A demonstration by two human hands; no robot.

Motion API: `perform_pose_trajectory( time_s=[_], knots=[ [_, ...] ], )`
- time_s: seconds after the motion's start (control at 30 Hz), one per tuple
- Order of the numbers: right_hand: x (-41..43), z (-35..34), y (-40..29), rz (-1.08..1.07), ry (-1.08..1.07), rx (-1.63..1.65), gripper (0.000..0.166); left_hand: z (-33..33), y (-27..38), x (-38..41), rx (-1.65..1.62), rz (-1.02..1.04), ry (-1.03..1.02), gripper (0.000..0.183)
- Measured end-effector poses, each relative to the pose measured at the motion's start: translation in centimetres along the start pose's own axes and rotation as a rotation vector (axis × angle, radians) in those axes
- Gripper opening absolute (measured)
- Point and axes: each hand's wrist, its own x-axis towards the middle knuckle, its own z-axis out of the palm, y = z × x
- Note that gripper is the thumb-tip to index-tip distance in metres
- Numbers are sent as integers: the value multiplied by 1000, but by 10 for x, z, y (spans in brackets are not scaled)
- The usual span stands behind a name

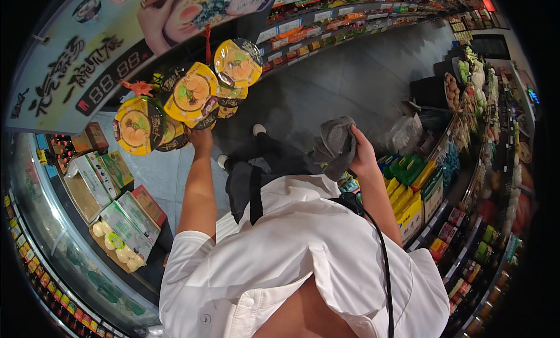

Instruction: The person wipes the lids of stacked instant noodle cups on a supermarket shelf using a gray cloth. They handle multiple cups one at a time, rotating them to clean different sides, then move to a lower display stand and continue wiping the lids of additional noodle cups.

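My right hand (364, 153) grips a crumpled grey cloth (337, 145), which hangs away from the body in front of my right side. On the other side, my left hand (201, 140) reaches up to a cluster of yellow-and-black instant noodle bowls. It meets the lower edge of the middle noodle bowl (191, 92); the fingers are hidden by the packaging, so their grip does not show. Beside it are a left noodle bowl (136, 127) and an upper right noodle bowl (238, 63). Red ties (207, 42) show among the bowls.
A large printed sign (83, 66) spans the upper left. Cardboard cartons (127, 220) and a glass-topped cabinet (74, 259) stand at left. Snack shelves (306, 27) line the far side of the grey tiled floor (306, 93). Yellow packs (407, 206) and a vegetable display (477, 84) stand at right.
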Motion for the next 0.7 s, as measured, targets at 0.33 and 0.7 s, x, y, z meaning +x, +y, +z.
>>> perform_pose_trajectory(
  time_s=[0.33,0.7],
  knots=[
    [-2,15,11,38,10,-8,34,-47,6,-32,-93,93,-47,54],
    [11,12,22,42,-16,-40,35,-89,52,3,-23,-299,-599,66]
  ],
)
